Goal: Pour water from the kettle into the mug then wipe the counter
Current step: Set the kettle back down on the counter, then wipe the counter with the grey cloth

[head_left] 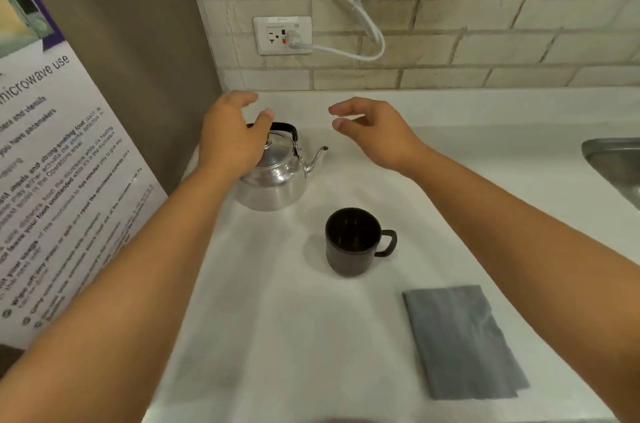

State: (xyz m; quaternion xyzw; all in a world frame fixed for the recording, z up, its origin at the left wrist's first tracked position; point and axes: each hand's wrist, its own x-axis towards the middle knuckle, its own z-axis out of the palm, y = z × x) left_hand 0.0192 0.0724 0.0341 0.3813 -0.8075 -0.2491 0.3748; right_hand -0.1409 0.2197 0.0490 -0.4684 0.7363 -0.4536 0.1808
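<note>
Over the kettle [277, 176], both hands hover open: left [230, 138], right [374, 131].

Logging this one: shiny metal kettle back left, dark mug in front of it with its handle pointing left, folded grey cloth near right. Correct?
Not quite. In the head view the dark mug has its handle pointing right, toward the sink side. The shiny metal kettle and folded grey cloth are as you logged.

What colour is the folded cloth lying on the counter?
Grey, plain with no pattern: the folded cloth shows best in the head view, lower right.
</note>
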